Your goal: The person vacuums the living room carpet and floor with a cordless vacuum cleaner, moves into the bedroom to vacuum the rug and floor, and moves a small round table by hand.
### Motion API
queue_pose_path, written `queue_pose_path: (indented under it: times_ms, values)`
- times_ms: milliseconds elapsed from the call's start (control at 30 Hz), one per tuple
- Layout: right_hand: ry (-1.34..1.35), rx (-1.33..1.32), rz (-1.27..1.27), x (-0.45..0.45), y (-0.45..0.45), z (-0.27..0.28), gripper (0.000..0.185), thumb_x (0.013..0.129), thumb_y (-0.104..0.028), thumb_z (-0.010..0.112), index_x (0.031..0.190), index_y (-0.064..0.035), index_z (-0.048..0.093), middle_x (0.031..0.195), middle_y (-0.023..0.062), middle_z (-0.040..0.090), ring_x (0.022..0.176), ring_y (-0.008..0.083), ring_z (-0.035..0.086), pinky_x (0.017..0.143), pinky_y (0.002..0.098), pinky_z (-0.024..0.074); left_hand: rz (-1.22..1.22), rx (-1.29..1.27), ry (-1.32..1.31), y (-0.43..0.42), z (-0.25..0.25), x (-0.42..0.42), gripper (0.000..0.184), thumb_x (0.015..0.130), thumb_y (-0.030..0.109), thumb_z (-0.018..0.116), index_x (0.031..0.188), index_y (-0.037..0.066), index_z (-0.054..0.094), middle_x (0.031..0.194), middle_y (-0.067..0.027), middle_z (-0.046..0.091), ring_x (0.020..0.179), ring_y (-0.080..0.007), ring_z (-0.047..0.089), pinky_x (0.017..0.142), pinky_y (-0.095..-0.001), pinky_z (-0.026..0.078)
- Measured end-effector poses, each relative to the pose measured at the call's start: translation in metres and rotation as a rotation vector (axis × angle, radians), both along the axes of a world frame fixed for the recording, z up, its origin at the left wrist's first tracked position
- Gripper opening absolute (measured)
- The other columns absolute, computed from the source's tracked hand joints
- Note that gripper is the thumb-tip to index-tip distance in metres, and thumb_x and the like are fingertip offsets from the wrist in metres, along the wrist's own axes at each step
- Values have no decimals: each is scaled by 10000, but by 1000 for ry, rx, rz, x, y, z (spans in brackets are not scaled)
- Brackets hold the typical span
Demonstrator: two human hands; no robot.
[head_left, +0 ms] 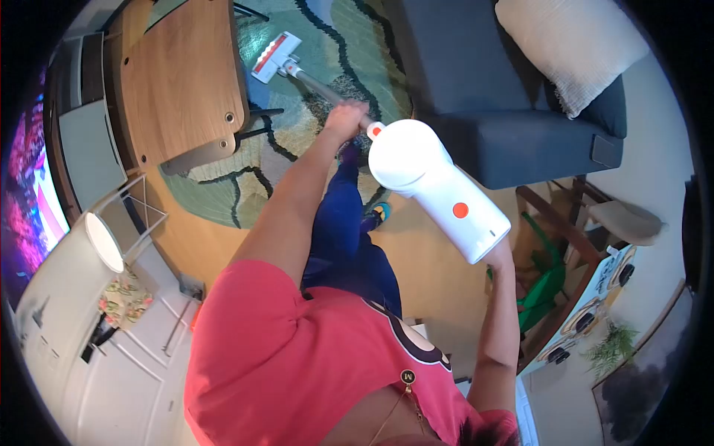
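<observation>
A white stick vacuum cleaner with an orange button (435, 186) reaches from in front of my body toward the top of the view. My left hand (347, 120) is wrapped round its grey tube, just beyond the white body. The floor head (276, 57), white with a red strip, rests on the green patterned rug (327, 37) beside the wooden table. My right hand (500, 254) is at the near end of the white body, which hides most of its fingers; what they grip cannot be made out.
The wooden table (182, 82) stands at the upper left, with a lit screen (37, 193) beyond it. A dark sofa (520, 145) with a pale cushion (573, 44) is at the upper right. Below it are a wooden frame and a green chair (547, 290).
</observation>
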State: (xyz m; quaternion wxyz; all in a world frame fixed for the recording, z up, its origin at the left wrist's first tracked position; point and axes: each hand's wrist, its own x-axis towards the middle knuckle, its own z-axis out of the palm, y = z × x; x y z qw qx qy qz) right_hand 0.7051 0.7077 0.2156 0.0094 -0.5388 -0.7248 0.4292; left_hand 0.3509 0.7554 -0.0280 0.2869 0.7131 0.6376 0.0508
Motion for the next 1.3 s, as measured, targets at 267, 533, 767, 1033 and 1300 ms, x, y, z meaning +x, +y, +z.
queue_pose_path:
  times_ms: [267, 533, 767, 1033, 1300]
  values:
    - [185, -30, 101, -109, 97, -31, 245, 581, -192, 699, 720, -9, 613, 674, 177, 602, 601, 340, 596, 540, 357, 466, 120, -164, 115, 60, -3, -98, 228, 707, 89, 573, 935, 111, 573, 1011, -120, 598, 972, -307, 563, 804, -415, 469]
    - [309, 27, 139, -178, 135, -95, 262, 570, -226, 699, 752, -50, 631, 695, 169, 609, 653, 353, 592, 591, 380, 485, 134, -13, 96, 86, -69, -195, 235, 775, 240, 538, 959, 100, 582, 986, -156, 586, 972, -338, 554, 802, -413, 464]
    - [631, -424, -205, -226, 82, -177, 329, 635, -188, 689, 926, -48, 621, 856, 151, 634, 806, 306, 611, 704, 364, 496, 379, -217, -203, 67, -123, -264, 387, 806, 240, 526, 1169, 111, 495, 1341, -186, 365, 1238, -358, 356, 998, -409, 346]
    - [388, -299, 65, -152, 35, -105, 318, 650, -134, 683, 941, -25, 617, 858, 136, 638, 803, 255, 627, 722, 351, 488, 38, -174, 272, 13, -60, -151, 471, 736, 102, 598, 1189, 92, 472, 1355, -177, 351, 1255, -396, 308, 1045, -405, 293]
    - [143, -193, 134, -19, -26, -32, 299, 637, -143, 672, 901, -14, 615, 830, 181, 634, 760, 326, 629, 663, 367, 497, 150, -186, 47, -45, -22, 1, 364, 808, 156, 511, 1169, 117, 490, 1414, -277, 166, 1300, -423, 215, 1037, -410, 301]
